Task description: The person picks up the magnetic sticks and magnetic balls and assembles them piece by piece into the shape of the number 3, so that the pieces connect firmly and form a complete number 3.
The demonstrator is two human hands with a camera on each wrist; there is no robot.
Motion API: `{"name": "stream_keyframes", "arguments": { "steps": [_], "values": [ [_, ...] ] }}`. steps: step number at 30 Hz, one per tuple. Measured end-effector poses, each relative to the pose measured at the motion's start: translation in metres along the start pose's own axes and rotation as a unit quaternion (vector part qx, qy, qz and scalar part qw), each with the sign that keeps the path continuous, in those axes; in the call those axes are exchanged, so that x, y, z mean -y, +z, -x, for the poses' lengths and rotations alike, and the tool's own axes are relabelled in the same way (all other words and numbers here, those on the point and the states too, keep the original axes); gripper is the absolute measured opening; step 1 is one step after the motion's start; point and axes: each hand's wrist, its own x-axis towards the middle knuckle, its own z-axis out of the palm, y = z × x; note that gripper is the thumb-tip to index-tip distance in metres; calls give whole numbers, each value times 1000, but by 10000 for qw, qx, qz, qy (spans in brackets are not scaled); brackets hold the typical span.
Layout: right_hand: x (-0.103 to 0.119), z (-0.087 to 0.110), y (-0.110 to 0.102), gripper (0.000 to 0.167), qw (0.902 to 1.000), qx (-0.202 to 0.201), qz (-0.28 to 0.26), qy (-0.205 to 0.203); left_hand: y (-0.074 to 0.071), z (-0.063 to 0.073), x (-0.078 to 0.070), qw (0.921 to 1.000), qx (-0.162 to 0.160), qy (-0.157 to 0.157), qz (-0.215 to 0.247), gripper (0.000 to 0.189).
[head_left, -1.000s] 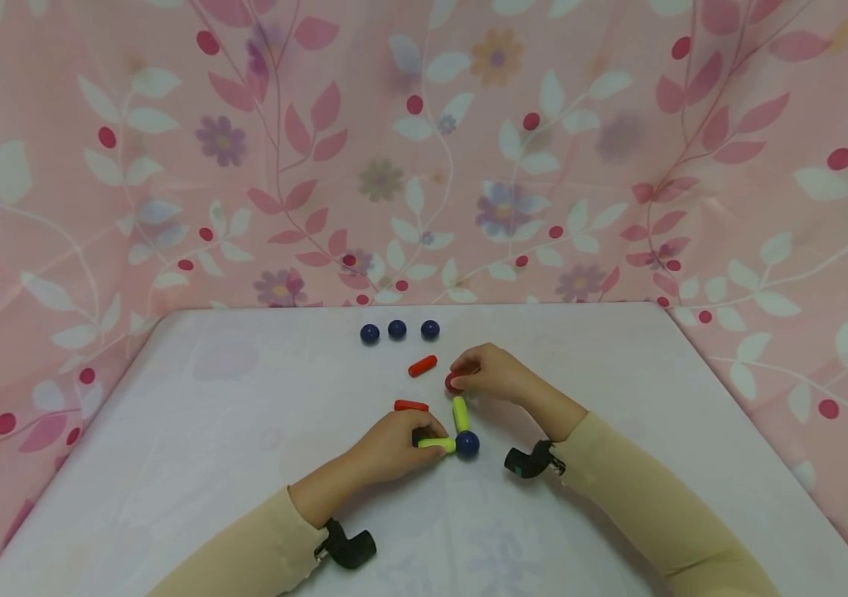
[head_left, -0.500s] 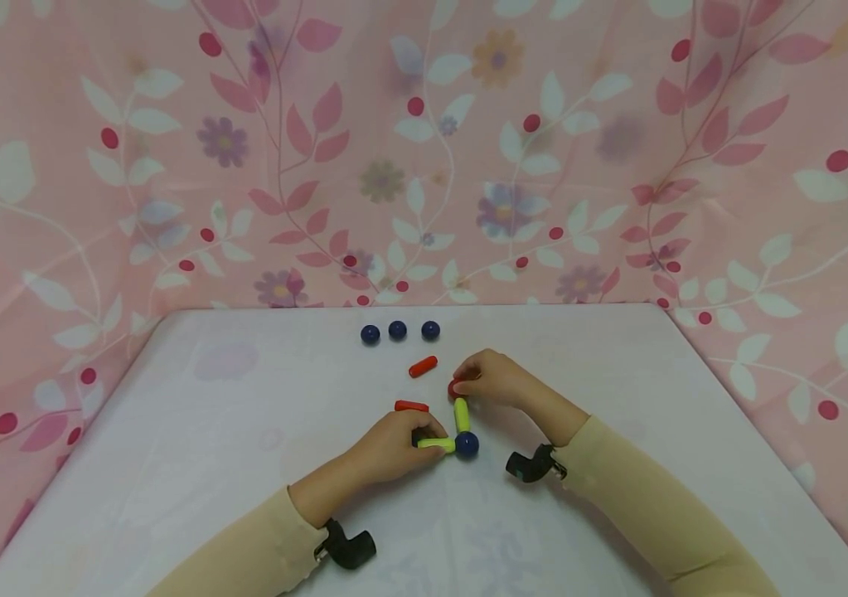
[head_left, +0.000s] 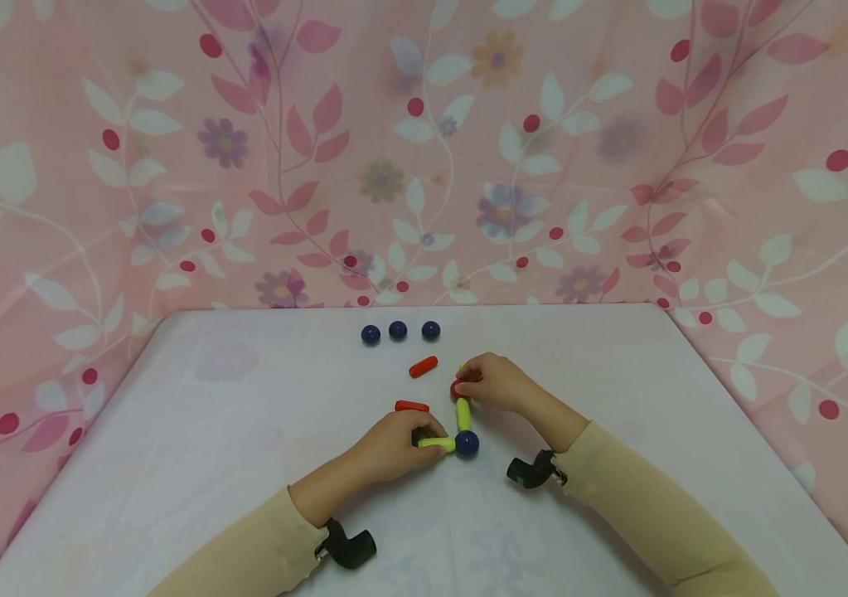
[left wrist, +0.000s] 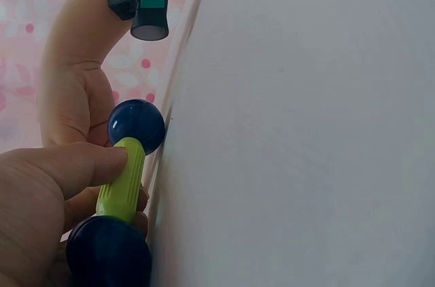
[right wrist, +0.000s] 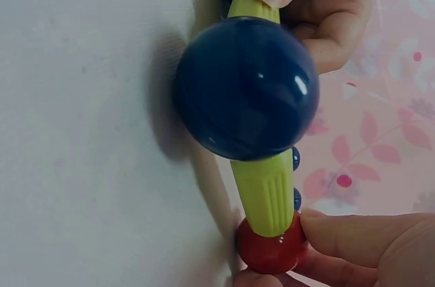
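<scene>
My left hand [head_left: 392,448] pinches a yellow-green toy rod [left wrist: 122,188] between thumb and fingers. One end of that rod meets a blue ball [head_left: 467,444]; at its other end sits a second blue ball [left wrist: 109,253], mostly covered by the hand in the head view. Another yellow-green rod [right wrist: 265,195] runs from the first blue ball away from me to a red ball [right wrist: 272,245]. My right hand [head_left: 496,383] pinches this red ball, which touches the rod's end. A yellow-green tip [head_left: 461,366] shows just beyond the right fingers.
On the white table [head_left: 244,398], a red rod [head_left: 412,406] lies just beyond the left hand and another red rod [head_left: 424,366] farther back. Three loose blue balls [head_left: 397,330] stand near the far edge. Behind hangs a pink floral cloth [head_left: 424,166].
The right hand has moved slightly toward me with the red ball, closing its gap to the upright-lying yellow-green rod. A yellow-green tip beyond the right fingers has come into sight. The left hand stays put.
</scene>
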Motion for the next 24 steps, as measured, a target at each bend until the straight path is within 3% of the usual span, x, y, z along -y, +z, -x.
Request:
{"name": "stream_keyframes", "arguments": {
  "steps": [24],
  "values": [
    [-9, -1, 5, 26, 9994, -188, -294, -52, -2, 1, 1, 9999, 112, 27, 66, 14]
  ]
}}
